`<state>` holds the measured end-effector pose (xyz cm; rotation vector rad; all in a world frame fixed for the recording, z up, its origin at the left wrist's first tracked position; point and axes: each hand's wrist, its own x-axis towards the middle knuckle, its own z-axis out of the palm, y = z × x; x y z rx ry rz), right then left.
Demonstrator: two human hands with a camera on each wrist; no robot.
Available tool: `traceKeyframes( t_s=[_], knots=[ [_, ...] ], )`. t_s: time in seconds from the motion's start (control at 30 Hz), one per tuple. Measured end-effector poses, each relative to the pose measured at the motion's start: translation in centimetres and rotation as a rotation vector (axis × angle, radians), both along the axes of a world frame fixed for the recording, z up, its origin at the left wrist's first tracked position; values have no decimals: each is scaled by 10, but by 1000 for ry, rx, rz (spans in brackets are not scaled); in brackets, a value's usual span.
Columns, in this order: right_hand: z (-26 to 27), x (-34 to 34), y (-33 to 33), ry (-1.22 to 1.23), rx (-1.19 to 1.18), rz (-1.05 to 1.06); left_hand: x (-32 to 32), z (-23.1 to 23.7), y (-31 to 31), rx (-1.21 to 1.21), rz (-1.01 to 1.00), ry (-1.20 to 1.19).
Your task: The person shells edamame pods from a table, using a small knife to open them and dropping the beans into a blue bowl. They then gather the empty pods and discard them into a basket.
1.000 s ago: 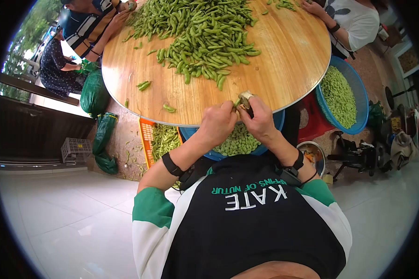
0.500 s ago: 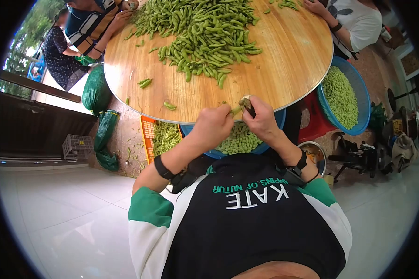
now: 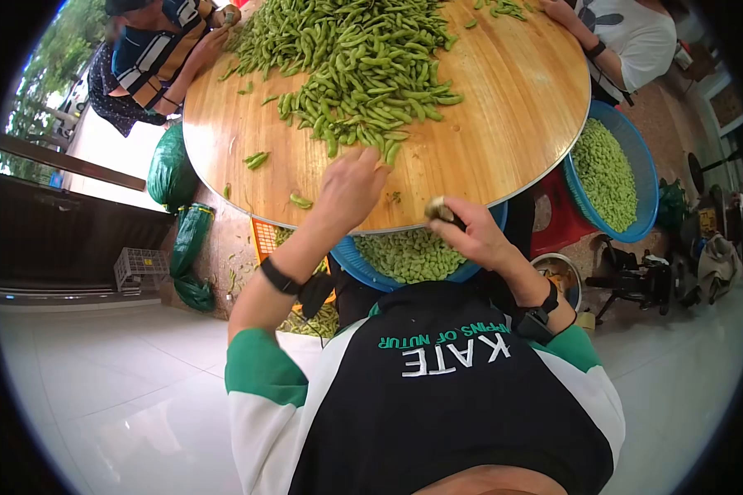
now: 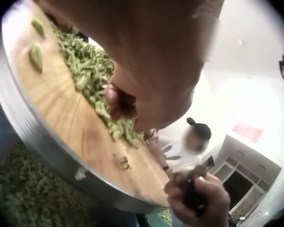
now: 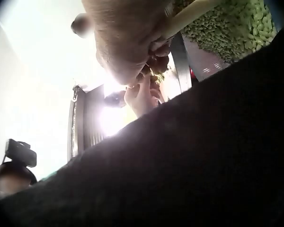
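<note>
At the near edge of the green pod pile (image 3: 367,82), my left hand (image 3: 351,188) reaches over the round table (image 3: 504,124) with curled fingers; whether they pinch a pod is unclear. The left wrist view has that hand (image 4: 154,90) beside the pods (image 4: 87,68). My right hand (image 3: 475,233), by the table's near edge, grips a small dark and pale object (image 3: 440,209), seen dark in the left wrist view, where the right hand (image 4: 203,201) is at the bottom. Large in the right wrist view is the right hand (image 5: 128,42); its fingertips are partly hidden.
Below the table edge sits a blue basin (image 3: 355,266) of shelled beans (image 3: 413,254), beside an orange crate (image 3: 266,238). Another blue basket (image 3: 648,186) of beans stands right. People sit at far left (image 3: 153,58) and far right (image 3: 631,45). Loose pods (image 3: 257,159) lie left.
My left hand has left the right hand and moved forward and left to the pod pile. The right hand has dropped back slightly, still gripping the small object. The person outside has shifted.
</note>
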<state>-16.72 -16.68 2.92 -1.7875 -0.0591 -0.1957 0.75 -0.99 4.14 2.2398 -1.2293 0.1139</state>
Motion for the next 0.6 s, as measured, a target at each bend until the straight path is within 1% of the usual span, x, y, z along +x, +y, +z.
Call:
traceKeyframes(
  t_s=[0.03,0.07,0.1,0.13,0.17,0.2,0.23,0.27,0.3,0.33,0.37,0.4,0.43,0.47,0.5,0.53,0.57,0.6],
  knots=[
    [6,0,0,124,124,-65,3,-9,-11,-4,-3,2],
    [-1,1,-3,142,173,-52,6,-17,-20,86,40,-22],
    [0,2,-6,140,168,-53,8,-17,-27,174,84,-49],
    [-1,2,-6,194,325,-46,9,-17,-29,165,85,11],
    [-2,2,-6,249,488,-39,10,-18,-29,169,83,11],
    [-9,4,-6,251,495,-41,11,-21,-28,191,81,-15],
    [-19,9,-7,270,554,-47,11,-24,-26,211,79,-42],
    [-25,13,-10,288,609,-51,9,-26,-25,212,78,-41],
    [-24,16,-10,287,609,-52,7,-26,-22,128,37,-119],
    [-22,21,-7,278,690,-81,5,-26,-20,43,-5,-197],
    [-20,26,-4,266,771,-111,5,-26,-18,44,-7,-201],
    [-18,30,-3,262,772,-112,4,-21,-17,-5,-2,-8],
    [-14,32,-1,271,827,-99,2,-17,-16,-54,1,187],
    [-12,32,0,283,883,-87,-2,-13,-14,-53,-1,188],
    [-10,33,1,286,883,-90,-11,0,-12,-140,-41,595],
    [-9,34,1,273,911,-33,-17,7,-11,-228,-79,1003],
    [-8,34,1,259,938,27,-18,5,-10,-229,-78,1005],
    [-7,34,1,261,938,28,-17,3,-7,-226,-91,1140]
  ],
)
